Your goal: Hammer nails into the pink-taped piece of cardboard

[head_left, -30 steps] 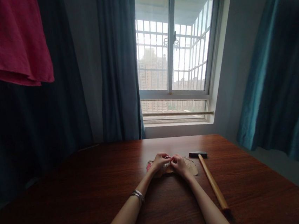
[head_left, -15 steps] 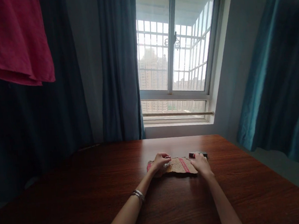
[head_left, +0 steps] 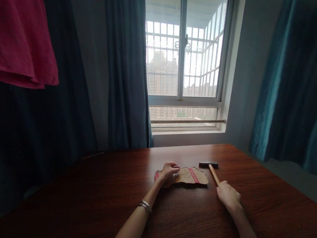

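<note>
A flat piece of cardboard (head_left: 185,176) with a ragged edge lies on the wooden table, printed with red bands and dotted all over with small marks or holes. My left hand (head_left: 168,170) rests over its left part with the fingers pinched. Small whitish, shiny bits show at and below those fingertips, too small to name. To the right, a hammer (head_left: 213,173) has its dark head near the far side of the table and its wooden handle pointing towards me. My right hand (head_left: 229,194) is wrapped round the lower end of that handle.
The brown table (head_left: 99,199) spreads out on both sides. Behind it are a barred window (head_left: 180,57) and a blue curtain (head_left: 127,69). Another curtain (head_left: 284,84) hangs at the right, and pink cloth (head_left: 13,43) at the upper left.
My right hand has moved back towards me and to the right, from beside the hammer's head to its handle, which now shows. The left hand stays over the cardboard.
</note>
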`<state>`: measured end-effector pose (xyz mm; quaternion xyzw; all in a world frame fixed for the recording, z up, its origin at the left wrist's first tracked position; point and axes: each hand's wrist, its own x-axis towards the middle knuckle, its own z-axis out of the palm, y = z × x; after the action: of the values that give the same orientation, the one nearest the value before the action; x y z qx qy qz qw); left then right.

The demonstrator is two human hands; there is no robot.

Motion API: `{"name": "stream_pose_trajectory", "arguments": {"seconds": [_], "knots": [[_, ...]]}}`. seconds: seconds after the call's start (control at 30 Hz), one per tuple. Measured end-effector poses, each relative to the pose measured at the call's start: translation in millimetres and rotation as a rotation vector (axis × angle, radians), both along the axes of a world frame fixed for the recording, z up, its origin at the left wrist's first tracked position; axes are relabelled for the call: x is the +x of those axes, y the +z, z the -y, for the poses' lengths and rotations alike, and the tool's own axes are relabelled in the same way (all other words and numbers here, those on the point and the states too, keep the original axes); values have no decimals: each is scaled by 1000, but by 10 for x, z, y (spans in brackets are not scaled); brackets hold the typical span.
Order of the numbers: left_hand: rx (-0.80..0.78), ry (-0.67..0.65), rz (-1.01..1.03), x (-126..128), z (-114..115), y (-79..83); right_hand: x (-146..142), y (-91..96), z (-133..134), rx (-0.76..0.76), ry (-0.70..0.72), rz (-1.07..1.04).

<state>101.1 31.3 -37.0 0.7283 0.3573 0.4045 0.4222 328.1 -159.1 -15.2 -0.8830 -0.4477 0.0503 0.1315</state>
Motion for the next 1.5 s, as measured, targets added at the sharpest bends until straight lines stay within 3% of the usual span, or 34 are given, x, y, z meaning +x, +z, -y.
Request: {"name": "stream_pose_trajectory", "arguments": {"seconds": [0.2,0.4,0.5,0.6,0.83,1.5], "knots": [[-9,0,-22,3,-26,-27,188,-40,-1,153,72,-185],[16,-4,-59,3,-47,-36,-86,114,-34,547,165,-900],[22,-5,-77,-2,-42,-27,-309,254,-6,497,274,-1353],[30,1,-76,-7,-37,-24,-455,312,24,378,314,-1574],[3,6,-82,4,-74,-59,-551,286,46,266,364,-1667],[-72,-14,-73,-15,-88,-42,-536,356,185,293,415,-1505]]}}
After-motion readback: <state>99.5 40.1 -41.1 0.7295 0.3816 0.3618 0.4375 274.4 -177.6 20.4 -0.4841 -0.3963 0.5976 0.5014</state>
